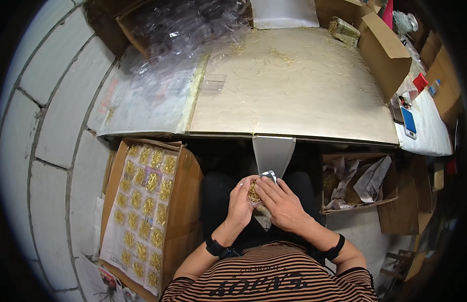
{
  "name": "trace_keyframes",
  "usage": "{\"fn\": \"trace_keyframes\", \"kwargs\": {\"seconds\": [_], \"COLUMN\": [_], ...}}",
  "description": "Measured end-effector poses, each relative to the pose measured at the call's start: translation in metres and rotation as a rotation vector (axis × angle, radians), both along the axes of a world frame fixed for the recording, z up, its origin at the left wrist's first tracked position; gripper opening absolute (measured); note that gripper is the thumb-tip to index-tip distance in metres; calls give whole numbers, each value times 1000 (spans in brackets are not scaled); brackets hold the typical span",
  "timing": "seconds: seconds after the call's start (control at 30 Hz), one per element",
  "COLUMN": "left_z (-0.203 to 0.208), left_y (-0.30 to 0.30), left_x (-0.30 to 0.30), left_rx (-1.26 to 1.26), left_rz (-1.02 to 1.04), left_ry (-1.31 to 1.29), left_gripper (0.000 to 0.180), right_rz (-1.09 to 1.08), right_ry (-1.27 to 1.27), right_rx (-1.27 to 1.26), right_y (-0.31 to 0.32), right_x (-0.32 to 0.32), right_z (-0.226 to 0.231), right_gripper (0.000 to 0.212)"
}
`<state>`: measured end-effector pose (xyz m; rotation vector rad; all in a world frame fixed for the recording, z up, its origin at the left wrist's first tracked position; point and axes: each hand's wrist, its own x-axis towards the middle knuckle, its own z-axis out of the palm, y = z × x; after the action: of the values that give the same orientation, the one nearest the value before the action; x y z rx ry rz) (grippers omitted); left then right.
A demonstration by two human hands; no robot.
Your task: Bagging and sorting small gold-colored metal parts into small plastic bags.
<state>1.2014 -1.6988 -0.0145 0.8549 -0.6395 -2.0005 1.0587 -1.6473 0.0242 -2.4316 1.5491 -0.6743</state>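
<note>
Between my hands, above my lap, is a small clear plastic box [253,195] with thin gold-coloured metal pieces in it, perhaps pins or clips. My left hand [239,203] is wrapped round its left side, thumb along the near edge. Across the right part of the box my right hand [282,205] lies with its fingers stretched together, gripping it and hiding much of its top. A shiny clear edge [269,174] shows past the fingertips; I cannot tell whether it is a lid.
To my left, a cardboard carton [185,201] bears rows of filled clear boxes [144,206]. Ahead stands a table [304,85] strewn with gold bits, with piled clear plastic boxes [193,35] at its far left. A carton with crumpled paper [372,178] and a blue-faced device [408,121] are right.
</note>
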Motion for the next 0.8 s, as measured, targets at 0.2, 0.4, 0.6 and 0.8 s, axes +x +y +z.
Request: {"fn": "trace_keyframes", "kwargs": {"seconds": [0.2,0.4,0.6,0.8], "left_z": [-2,7,1,-2], "left_y": [3,1,2,0], "left_x": [0,1,6,10], "left_rx": [-41,-17,-43,20], "left_rz": [7,9,-22,-8], "left_ry": [-44,27,39,15], "left_gripper": [30,31,31,29], "right_rz": [29,3,149,-6], "right_ry": [-86,-175,-121,-265], "right_rx": [18,-40,30,-74], "right_y": [-4,-6,-12,-9], "right_x": [0,4,-7,-7], "right_z": [1,6,9,5], "right_gripper": [52,52,48,54]}}
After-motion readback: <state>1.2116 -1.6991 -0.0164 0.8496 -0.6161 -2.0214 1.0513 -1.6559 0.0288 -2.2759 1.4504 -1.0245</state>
